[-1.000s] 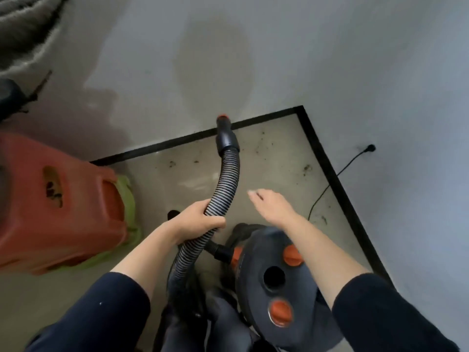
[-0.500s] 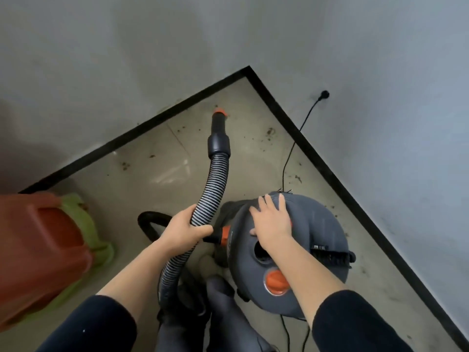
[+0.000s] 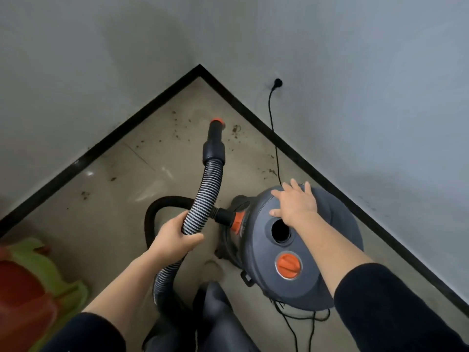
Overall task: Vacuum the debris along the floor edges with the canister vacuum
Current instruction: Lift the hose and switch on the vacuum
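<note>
A grey canister vacuum (image 3: 330, 250) with orange knobs stands on the tiled floor near the right wall. My right hand (image 3: 295, 201) lies flat on its lid, fingers straight. My left hand (image 3: 175, 236) grips the ribbed grey hose (image 3: 206, 196), which curves up to a black nozzle with an orange tip (image 3: 215, 123) pointing at the room corner. Dark debris (image 3: 236, 129) is scattered on the floor along the black baseboards near the corner.
A black power cord (image 3: 272, 128) runs from a wall plug (image 3: 277, 83) down to the canister. A red and green plastic object (image 3: 33, 293) sits at the lower left. My dark-clad legs (image 3: 215, 321) are at the bottom centre.
The view has shifted, so the corner sits more central. My right hand slid from the lid's middle toward its far edge. The left hand keeps its grip on the hose.
</note>
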The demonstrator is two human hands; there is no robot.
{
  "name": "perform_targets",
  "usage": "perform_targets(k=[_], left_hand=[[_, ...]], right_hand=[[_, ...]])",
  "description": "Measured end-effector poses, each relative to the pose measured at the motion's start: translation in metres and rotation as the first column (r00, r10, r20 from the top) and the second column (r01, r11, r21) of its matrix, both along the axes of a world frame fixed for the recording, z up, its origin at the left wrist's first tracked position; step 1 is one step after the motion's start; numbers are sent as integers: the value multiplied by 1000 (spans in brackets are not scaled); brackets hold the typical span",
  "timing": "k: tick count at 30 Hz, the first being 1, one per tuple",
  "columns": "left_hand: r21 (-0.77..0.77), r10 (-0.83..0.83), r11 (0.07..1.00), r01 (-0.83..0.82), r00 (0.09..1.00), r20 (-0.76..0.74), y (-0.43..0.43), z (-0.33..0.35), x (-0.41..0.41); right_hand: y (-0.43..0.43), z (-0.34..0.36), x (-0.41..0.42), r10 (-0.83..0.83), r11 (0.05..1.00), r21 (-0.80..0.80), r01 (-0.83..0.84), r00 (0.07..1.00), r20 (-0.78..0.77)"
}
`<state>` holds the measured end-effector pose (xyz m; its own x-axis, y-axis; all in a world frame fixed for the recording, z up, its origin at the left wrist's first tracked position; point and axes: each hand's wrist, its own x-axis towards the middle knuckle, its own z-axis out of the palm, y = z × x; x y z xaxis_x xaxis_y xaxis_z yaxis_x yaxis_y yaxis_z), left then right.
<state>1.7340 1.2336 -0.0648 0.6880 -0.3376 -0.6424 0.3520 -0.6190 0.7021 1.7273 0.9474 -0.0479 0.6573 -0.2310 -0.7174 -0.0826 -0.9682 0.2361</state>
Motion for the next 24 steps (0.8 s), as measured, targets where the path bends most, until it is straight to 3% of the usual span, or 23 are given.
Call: perform_targets(k=[4,6,8,10,12,14,15,17,20,22,24], left_hand=[[58,-97,994,96,995,22,-17,2,23],[91,-144,986,139,988,50,-23,5,28],[145,-197,972,185,977,77,-26,8,33],[213,-264,948,238,959,104,-24,13,41],[287,-323,918,274,936,140,-21,18,51],[332,-369,894,301,915,165,-18,20,59],[339,-385,887,314,909,163,-17,21,61],[323,-386,889,324,911,147,-16,20,60],[268,-368,909,320,918,151,-15,12,55],[235,-364,917,323,918,156,-14,7,54],[205,-340,930,304,925,169,-12,4,55]], right_hand=[[-5,0,0,-16,998,63,12,998,62],[-11,2,-7,-145,967,231,106,976,162],[-22,13,-16,-459,823,479,306,854,243],[-38,26,-26,-677,691,597,408,654,337],[-51,36,-35,-737,669,587,456,505,448],[-57,41,-44,-747,664,560,495,449,490],[-56,41,-48,-735,678,542,497,470,489],[-46,40,-56,-648,759,452,469,612,453],[-26,35,-61,-318,948,141,286,868,381],[-19,29,-60,-118,989,-50,140,942,316],[-20,25,-57,-47,987,-138,83,968,246]])
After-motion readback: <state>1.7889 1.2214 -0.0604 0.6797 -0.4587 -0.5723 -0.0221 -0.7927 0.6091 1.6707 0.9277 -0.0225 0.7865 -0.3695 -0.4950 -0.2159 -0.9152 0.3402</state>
